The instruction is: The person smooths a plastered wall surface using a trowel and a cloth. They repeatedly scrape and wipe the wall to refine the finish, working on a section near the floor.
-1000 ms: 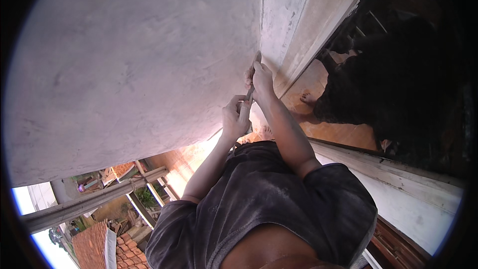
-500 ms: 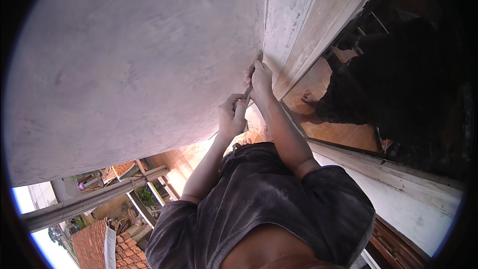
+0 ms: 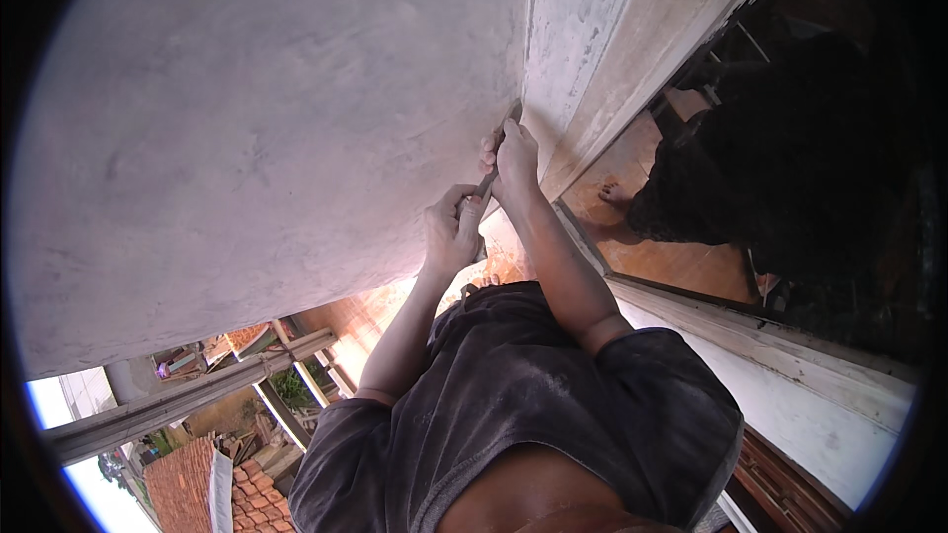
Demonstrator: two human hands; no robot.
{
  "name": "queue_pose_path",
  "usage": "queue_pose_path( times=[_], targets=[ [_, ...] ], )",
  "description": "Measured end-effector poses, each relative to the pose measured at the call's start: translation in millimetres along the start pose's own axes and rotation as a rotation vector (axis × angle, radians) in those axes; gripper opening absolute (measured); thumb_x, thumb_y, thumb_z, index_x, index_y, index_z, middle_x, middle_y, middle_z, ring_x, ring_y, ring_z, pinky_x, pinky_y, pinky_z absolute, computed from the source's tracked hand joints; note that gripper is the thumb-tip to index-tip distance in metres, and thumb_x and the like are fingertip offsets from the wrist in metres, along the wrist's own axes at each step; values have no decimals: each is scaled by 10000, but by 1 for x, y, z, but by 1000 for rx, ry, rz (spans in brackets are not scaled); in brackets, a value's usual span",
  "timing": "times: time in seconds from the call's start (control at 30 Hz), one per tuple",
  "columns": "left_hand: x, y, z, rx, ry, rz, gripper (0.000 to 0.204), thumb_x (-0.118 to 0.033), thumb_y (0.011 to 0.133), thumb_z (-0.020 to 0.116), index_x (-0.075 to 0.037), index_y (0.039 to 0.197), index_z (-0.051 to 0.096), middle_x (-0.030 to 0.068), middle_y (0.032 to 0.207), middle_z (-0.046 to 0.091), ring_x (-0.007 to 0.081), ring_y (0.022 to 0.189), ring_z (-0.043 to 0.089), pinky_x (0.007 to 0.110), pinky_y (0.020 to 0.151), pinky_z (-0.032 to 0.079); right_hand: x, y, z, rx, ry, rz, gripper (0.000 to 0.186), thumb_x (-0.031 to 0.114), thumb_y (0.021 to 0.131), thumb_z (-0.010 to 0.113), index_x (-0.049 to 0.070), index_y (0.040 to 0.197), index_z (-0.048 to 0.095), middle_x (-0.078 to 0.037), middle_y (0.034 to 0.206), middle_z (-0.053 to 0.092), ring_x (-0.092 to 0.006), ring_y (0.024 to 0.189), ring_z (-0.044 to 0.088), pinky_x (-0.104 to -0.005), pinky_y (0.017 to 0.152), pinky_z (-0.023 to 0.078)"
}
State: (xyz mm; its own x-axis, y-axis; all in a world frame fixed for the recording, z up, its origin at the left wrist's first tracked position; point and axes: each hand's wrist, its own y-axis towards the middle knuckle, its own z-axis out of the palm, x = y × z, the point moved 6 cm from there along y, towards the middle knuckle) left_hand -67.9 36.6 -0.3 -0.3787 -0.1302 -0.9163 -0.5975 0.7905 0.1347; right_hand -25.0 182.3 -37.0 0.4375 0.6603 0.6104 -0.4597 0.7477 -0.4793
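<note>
A long, thin, dark tool (image 3: 486, 184) slants up to the corner where the plastered wall (image 3: 267, 128) meets the whitish window frame (image 3: 578, 39). I cannot make out its exact kind. My right hand (image 3: 516, 160) is closed around its upper part, close to the tip at the corner. Lower down and to the left, my left hand (image 3: 451, 232) grips the other end, thumb along it. Both hands look dusty. My right fingers hide part of the tool, and whether its tip touches the wall or the frame is hard to see.
Dark window glass (image 3: 790, 168) on the right reflects a person and an orange floor. A wooden sill (image 3: 760, 336) runs below it. At lower left a railing (image 3: 188, 397) stands before tiled roofs (image 3: 183, 479) and stacked debris. Orange floor tiles (image 3: 380, 308) show beneath my arms.
My left hand has shifted slightly left with the tool's lower end. My right hand has barely moved, and the tip stays at the corner.
</note>
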Motion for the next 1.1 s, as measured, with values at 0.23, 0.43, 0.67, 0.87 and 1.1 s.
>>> queue_pose_path(
  times=[0.23,0.43,0.67,0.87,1.1],
  targets=[
    [-8,3,-5,0,24,36,253,-177,971,581,27,1041,712,20,573,533,86,499,485,305,484,372,5,-3,5,13,13,-21,205,202,1075,397,102,910,467,-42,645,505,-121,467,424,-286,418,337],
    [-9,4,-13,14,13,72,264,-170,960,532,35,978,699,41,545,517,121,470,496,314,479,366,6,-6,1,32,-12,-4,224,221,1095,398,99,915,452,-61,647,527,-131,445,434,-298,408,343],
    [23,22,-19,-16,78,-204,183,-115,921,514,16,1025,587,141,632,638,269,579,645,398,572,489,12,-24,-61,166,-410,-142,256,274,1114,415,111,924,469,-39,576,522,-106,369,402,-266,347,298],
    [-13,62,46,-378,187,377,217,-144,875,800,-52,975,630,146,829,709,274,717,709,371,617,529,-1,-57,-137,47,-559,-125,257,275,1118,421,105,933,477,-50,571,551,-101,357,414,-254,335,301],
    [-1,109,86,-619,55,203,237,-219,855,840,-69,838,657,107,726,706,248,624,698,353,556,514,4,-80,-162,29,-600,-146,255,271,1119,422,115,923,472,-60,567,550,-105,355,421,-259,336,306]
  ],
)
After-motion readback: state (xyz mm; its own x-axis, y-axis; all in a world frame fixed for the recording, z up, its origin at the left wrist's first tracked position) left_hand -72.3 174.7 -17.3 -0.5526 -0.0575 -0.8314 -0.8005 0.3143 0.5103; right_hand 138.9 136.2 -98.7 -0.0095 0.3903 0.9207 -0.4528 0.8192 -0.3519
